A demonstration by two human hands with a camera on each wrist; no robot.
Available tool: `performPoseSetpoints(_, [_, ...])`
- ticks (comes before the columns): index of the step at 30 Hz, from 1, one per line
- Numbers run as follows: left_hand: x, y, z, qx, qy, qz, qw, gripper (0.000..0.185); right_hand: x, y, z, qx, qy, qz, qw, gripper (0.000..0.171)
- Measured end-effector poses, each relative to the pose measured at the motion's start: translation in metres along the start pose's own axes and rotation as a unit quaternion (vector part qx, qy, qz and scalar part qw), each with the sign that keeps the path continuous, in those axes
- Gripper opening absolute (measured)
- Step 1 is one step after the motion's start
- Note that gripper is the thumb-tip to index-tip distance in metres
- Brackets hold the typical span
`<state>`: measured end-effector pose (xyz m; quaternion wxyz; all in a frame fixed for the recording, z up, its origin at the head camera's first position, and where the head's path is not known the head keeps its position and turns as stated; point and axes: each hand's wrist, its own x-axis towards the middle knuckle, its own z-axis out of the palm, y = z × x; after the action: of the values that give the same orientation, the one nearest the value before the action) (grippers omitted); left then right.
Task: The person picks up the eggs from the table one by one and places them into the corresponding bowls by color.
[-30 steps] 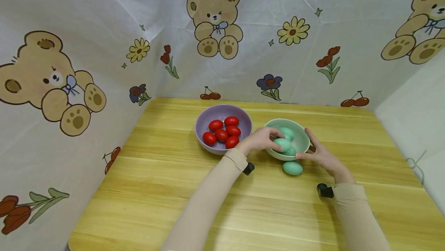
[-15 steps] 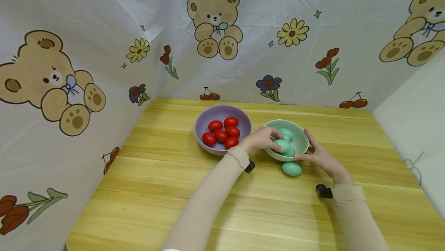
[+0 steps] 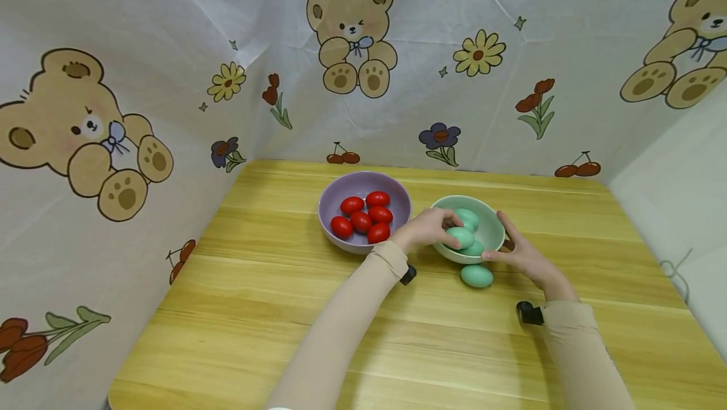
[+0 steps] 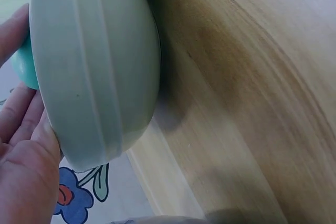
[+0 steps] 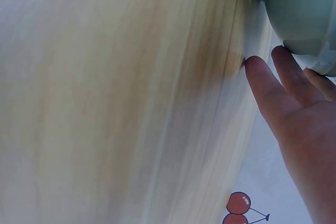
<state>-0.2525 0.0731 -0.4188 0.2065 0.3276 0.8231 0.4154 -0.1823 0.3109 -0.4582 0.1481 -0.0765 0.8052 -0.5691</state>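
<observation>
A pale green bowl (image 3: 495,228) stands tipped toward me on the wooden table (image 3: 284,309), with several teal eggs (image 3: 469,216) inside. My left hand (image 3: 423,228) grips its left rim, the fingers reaching in over an egg. In the left wrist view, the left hand (image 4: 23,171) lies along the bowl (image 4: 94,66) with a teal egg (image 4: 23,69) behind it. My right hand (image 3: 525,258) rests against the bowl's right side. Its straight fingers (image 5: 281,95) touch the bowl's (image 5: 299,9) underside. One more teal egg (image 3: 476,275) lies on the table just in front of the bowl.
A purple bowl (image 3: 363,178) holding several red eggs (image 3: 363,219) stands just left of the green one. Cloth walls printed with bears and flowers (image 3: 352,38) close in the table at the back and on both sides.
</observation>
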Motion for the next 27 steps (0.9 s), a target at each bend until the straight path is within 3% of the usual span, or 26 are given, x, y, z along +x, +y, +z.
performPoseSetpoints(27, [-0.0018, -0.0039, 0.0027, -0.067, 0.005, 0.006, 0.9977, 0.048, 0.0013, -0.0005, 0.0007, -0.007, 0.0, -0.005, 1.0, 0.101])
